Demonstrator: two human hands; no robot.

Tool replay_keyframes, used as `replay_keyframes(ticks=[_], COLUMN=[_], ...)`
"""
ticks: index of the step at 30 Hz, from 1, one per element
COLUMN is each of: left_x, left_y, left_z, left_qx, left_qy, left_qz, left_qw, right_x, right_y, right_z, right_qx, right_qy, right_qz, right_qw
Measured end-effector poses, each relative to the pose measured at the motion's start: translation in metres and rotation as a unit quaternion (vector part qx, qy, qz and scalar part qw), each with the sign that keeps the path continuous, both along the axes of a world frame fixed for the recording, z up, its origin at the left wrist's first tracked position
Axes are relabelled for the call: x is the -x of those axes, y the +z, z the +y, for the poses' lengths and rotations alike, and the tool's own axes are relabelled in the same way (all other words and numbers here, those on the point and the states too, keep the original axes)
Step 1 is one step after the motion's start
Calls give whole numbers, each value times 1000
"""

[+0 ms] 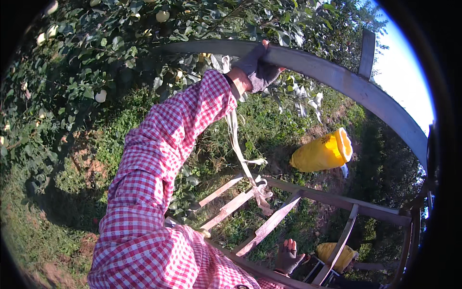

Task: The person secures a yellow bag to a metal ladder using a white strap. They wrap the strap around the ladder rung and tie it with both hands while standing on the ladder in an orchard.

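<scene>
My left hand (257,70), in a dark fingerless glove, is closed round a long grey rail (332,77) that looks bowed across the top of the view. The arm, in a red-and-white checked sleeve, reaches up from below. My right hand (288,257), gloved likewise, is low on the right beside a wooden ladder frame (337,198). Its fingers point upward, the thumb stands apart, and nothing shows in it. Pale cloth strips (239,144) hang below my left hand and are knotted at a corner of the frame.
Leafy branches with pale round fruit (162,16) fill the upper left. An open-mouthed yellow sack (315,153) is on the ground beyond the frame. A second yellow sack (332,254) shows partly behind a rung (339,243). Grass and bare soil lie below.
</scene>
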State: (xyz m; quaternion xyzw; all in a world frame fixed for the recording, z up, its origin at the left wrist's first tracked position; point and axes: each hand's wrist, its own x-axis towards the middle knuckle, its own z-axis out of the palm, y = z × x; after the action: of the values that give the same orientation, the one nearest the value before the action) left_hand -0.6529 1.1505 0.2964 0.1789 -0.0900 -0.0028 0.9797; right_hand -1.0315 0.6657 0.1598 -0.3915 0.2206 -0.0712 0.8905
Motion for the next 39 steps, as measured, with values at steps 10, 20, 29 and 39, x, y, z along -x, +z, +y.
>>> replay_keyframes(ticks=[10,20,29,39], left_x=[47,87,109,208], left_y=[-4,-25,-11,-42], left_z=[-95,-168,-193,-139], left_qx=[37,62,44,149], left_qy=[-182,-133,-81,-43], left_qz=[-30,-81,-94,-110], left_qw=[982,986,991,982], right_x=[-78,-83,-98,-105], right_y=[-118,-165,-163,-133], right_z=[-32,-106,-98,-97], right_qx=[57,63,171,198], right_qy=[48,44,145,171], right_qz=[450,300,130,230], right_qw=[890,951,966,937])
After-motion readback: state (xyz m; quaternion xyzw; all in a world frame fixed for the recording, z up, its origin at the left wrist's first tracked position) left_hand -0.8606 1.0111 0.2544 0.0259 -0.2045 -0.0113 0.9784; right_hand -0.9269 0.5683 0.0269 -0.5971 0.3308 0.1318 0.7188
